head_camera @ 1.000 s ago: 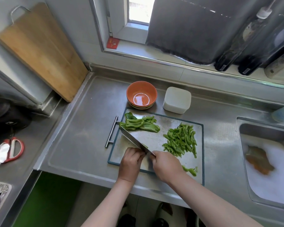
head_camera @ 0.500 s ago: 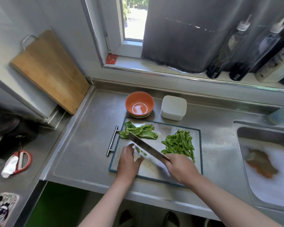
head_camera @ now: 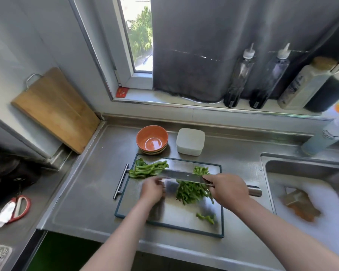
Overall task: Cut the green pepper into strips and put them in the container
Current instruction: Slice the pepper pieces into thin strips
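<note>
Over the cutting board [head_camera: 176, 216], right hand [head_camera: 229, 189] grips knife [head_camera: 182, 176], left hand [head_camera: 152, 190] blurred, hold unclear; bottle labels [head_camera: 298, 84] unreadable.

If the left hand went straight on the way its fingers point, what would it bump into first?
Most likely the knife: its blade lies just past the left hand's fingertips, and the right hand holds it. Depth is unclear, so they may already touch.
</note>
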`<move>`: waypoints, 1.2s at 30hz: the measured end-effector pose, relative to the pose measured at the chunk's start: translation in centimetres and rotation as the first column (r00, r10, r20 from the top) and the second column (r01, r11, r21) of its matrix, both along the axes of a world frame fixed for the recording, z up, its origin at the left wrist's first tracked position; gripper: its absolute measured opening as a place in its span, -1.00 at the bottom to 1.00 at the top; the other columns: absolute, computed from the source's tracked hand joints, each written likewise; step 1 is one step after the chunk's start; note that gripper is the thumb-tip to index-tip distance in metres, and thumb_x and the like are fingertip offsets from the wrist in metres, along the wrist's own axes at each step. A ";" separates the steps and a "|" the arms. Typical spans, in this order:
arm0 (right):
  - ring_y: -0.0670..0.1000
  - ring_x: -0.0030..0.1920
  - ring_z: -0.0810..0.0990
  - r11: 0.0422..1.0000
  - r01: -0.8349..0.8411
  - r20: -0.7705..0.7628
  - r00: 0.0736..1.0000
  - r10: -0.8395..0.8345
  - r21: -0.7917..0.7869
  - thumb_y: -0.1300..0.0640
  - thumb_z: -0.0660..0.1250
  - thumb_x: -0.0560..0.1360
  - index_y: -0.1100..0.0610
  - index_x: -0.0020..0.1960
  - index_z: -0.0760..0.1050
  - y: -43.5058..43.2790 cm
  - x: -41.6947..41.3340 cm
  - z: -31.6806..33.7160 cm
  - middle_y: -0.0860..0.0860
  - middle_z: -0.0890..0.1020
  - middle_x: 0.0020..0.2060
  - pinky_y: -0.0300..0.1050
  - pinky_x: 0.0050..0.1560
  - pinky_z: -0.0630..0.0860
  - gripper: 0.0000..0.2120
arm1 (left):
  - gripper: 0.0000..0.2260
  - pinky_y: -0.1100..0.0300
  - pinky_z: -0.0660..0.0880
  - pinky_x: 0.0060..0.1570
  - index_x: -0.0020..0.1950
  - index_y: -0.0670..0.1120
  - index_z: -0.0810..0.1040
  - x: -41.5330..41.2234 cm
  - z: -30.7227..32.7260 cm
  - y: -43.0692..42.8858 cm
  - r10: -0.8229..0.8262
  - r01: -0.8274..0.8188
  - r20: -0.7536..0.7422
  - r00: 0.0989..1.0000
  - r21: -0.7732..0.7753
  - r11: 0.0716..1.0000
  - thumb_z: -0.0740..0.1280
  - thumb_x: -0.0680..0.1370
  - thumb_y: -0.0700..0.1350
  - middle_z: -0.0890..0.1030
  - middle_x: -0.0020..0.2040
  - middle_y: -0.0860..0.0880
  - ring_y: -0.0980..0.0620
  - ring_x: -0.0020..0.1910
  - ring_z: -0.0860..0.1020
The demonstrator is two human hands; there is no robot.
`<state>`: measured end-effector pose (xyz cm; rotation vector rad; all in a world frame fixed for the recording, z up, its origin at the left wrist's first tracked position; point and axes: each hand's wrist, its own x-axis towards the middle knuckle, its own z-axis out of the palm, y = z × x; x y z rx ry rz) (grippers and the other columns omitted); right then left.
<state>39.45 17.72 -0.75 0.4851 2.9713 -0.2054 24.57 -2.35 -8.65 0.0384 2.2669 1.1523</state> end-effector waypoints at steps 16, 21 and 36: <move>0.10 -0.09 0.63 0.969 -0.241 0.013 0.970 0.241 0.048 0.16 0.26 0.51 -0.06 0.11 0.55 1.1 1.0 0.1 -0.03 0.66 -0.12 -0.12 -0.27 0.25 -0.77 | -0.47 0.28 0.41 0.11 0.22 -0.01 0.63 2.1 5.3 7.7 -0.620 0.608 -0.068 0.781 -0.137 0.782 0.06 0.48 -0.42 0.61 0.16 0.04 0.09 0.16 0.52; 0.04 -0.12 0.61 0.983 -0.185 0.032 0.982 0.185 -0.003 0.13 0.26 0.47 -0.06 0.10 0.57 0.9 0.7 0.0 -0.07 0.66 -0.13 -0.15 -0.28 0.26 -0.75 | -0.53 0.19 0.46 0.18 0.25 -0.05 0.61 -1.0 5.3 4.3 -0.320 0.311 -0.201 0.926 -0.074 0.948 0.10 0.53 -0.43 0.61 0.20 0.02 0.07 0.16 0.53; 0.05 -0.13 0.59 0.842 0.386 0.068 0.918 -0.390 -0.377 0.08 0.24 0.50 -0.13 0.08 0.61 -5.9 -6.6 -1.6 -0.12 0.64 -0.15 -0.11 -0.17 0.46 -0.76 | -0.61 0.09 0.41 0.21 0.35 0.03 0.56 -10.1 0.4 -6.9 -0.432 0.267 -0.417 0.800 -0.396 0.878 0.42 0.52 -0.15 0.54 0.16 -0.02 -0.07 0.22 0.43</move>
